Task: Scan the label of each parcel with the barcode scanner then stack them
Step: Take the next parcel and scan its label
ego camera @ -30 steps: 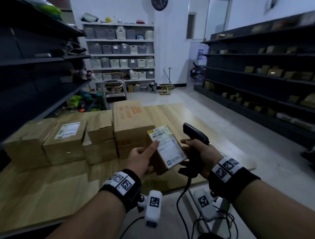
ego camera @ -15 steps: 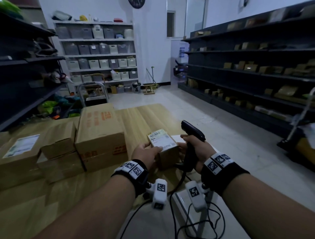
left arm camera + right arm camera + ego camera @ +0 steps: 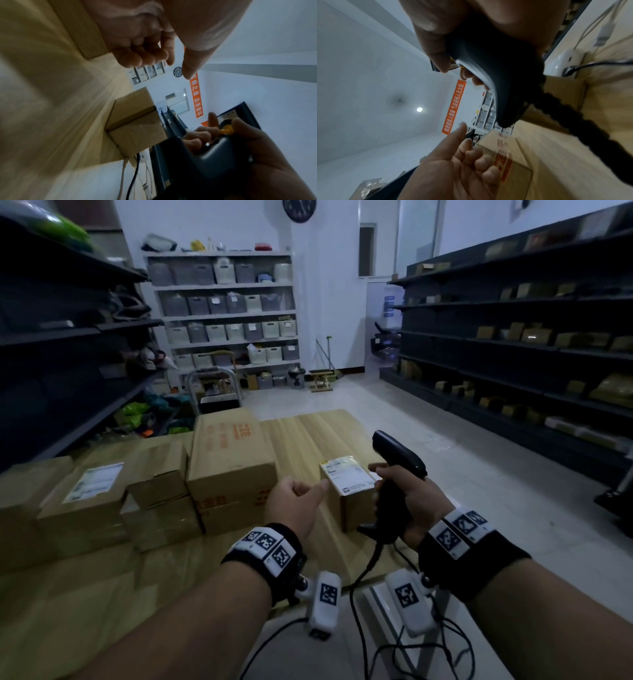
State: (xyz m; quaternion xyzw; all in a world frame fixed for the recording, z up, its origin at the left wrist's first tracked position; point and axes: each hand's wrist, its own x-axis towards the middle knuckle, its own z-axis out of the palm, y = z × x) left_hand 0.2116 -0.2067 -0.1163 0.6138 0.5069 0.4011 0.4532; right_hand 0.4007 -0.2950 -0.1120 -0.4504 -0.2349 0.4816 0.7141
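Note:
A small brown parcel [image 3: 356,508] with a white label [image 3: 349,479] on top stands on the wooden table [image 3: 308,433], right of the parcel stack. My left hand [image 3: 298,501] hovers just left of it with the thumb out and the fingers loosely curled, holding nothing. The left wrist view shows that hand [image 3: 145,54] apart from the parcel [image 3: 135,121]. My right hand [image 3: 411,494] grips the black barcode scanner [image 3: 399,453] upright by its handle, close to the parcel's right side. The scanner's head points away over the table.
Several brown parcels are stacked at the left, among them a large printed box [image 3: 233,453] and a labelled one [image 3: 85,494]. The scanner's cable [image 3: 363,577] hangs off the table's near edge. Dark shelving [image 3: 513,354] lines both sides, with open floor to the right.
A second ago my left hand held the small parcel tilted up beside the scanner. It then set the parcel down on the table and has let go.

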